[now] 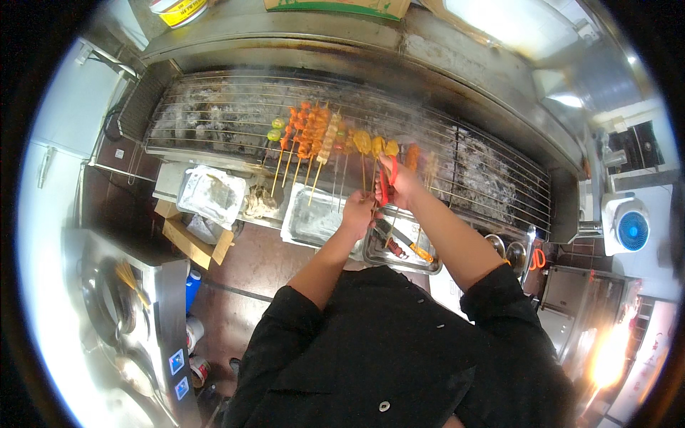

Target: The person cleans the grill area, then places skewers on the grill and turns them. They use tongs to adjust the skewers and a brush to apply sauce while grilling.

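Red-handled scissors [393, 170] are in my right hand [402, 187], over the front edge of a long charcoal grill [214, 140]. My left hand [357, 213] is closed just below and to the left, around the lower end of a thin skewer stick [373, 176]. That stick leads up to yellow pieces [378, 145] on the grill bars; fingers hide part of it. Further left lie reddish meat skewers [304, 131], a pale skewer [328, 138] and a skewer with green slices [274, 130]. An orange-brown skewer [412, 157] rests right of my right hand.
Below the grill are a metal tray [305, 216] and another tray [398, 263] with a yellow-handled tool [423, 252]. A plastic-lined container [211, 195] stands left above an open cardboard box [187, 239]. At right are orange-handled scissors [537, 259], a fan [631, 230] and a bright flame [610, 353].
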`<state>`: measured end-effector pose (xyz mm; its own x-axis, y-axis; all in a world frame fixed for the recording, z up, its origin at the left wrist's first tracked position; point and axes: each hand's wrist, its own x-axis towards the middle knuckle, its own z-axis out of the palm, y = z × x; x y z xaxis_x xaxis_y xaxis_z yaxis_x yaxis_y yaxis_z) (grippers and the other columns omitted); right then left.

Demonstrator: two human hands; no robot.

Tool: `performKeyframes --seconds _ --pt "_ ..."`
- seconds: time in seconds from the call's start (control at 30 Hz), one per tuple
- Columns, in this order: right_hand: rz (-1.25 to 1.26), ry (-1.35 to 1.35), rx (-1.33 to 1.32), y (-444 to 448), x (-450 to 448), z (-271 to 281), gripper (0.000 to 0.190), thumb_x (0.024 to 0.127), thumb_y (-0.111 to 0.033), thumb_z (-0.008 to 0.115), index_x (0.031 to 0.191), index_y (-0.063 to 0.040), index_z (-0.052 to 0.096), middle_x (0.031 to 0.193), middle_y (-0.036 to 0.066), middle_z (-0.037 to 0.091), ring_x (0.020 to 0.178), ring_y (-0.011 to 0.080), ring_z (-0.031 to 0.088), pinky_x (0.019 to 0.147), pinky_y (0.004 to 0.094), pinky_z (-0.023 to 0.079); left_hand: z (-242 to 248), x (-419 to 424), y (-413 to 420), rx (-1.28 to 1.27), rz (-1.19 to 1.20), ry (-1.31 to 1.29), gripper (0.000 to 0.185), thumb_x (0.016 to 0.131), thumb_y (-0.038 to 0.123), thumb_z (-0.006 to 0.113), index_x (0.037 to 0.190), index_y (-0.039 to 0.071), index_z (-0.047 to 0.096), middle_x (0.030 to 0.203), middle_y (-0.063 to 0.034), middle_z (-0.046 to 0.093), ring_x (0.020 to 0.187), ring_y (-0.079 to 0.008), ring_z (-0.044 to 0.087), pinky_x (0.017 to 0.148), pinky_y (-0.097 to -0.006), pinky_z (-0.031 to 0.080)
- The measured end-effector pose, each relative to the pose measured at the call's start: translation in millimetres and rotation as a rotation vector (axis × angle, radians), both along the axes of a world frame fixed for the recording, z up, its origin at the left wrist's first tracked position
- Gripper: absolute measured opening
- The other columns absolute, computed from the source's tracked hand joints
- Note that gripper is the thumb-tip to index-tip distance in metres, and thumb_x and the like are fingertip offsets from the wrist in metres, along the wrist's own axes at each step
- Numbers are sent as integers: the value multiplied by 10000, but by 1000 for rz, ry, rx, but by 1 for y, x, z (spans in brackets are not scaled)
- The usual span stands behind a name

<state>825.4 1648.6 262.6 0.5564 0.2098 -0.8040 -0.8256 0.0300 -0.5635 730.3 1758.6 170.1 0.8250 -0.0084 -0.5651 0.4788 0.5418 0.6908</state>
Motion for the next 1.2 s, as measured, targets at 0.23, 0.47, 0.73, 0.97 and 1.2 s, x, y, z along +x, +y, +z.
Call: performKeyframes --seconds 0.23,0.47,0.73,0.97,1.2 --pt "-100 -70 -35 17 6 -21 505 881 -511 735 889 -40 554 695 86 549 562 240 583 516 407 533 6 0 0 20 -40 -2 115 1021 194 540 1084 97 537 888 -62 678 580 -161 635 418 -297 419" --pt "-27 -157 -102 14 -28 -21 440 881 -449 762 768 -60 591 647 65 568 528 206 578 467 336 482 19 0 -2 94 -18 58 92 1020 175 539 1060 94 550 860 -39 658 608 -157 627 436 -301 439" --pt "81 -390 -95 -16 -87 19 448 884 -470 748 868 -38 630 707 68 605 569 192 591 478 321 472 27 -6 3 10 37 -44 211 1066 219 456 1094 59 590 885 -43 645 679 -164 642 500 -317 528" --pt "-53 -124 46 -28 -65 10 462 883 -523 719 896 -71 622 759 63 612 624 212 607 557 345 498 39 -9 6 37 -97 34 247 1074 242 422 1117 67 591 885 -34 644 691 -148 648 478 -310 540" --pt "-90 14 199 -9 -45 9 481 889 -551 685 908 -78 602 780 80 617 656 243 620 601 370 521 35 -9 7 -32 -89 47 222 1070 241 429 1134 84 573 858 -5 625 701 -128 643 480 -314 566"
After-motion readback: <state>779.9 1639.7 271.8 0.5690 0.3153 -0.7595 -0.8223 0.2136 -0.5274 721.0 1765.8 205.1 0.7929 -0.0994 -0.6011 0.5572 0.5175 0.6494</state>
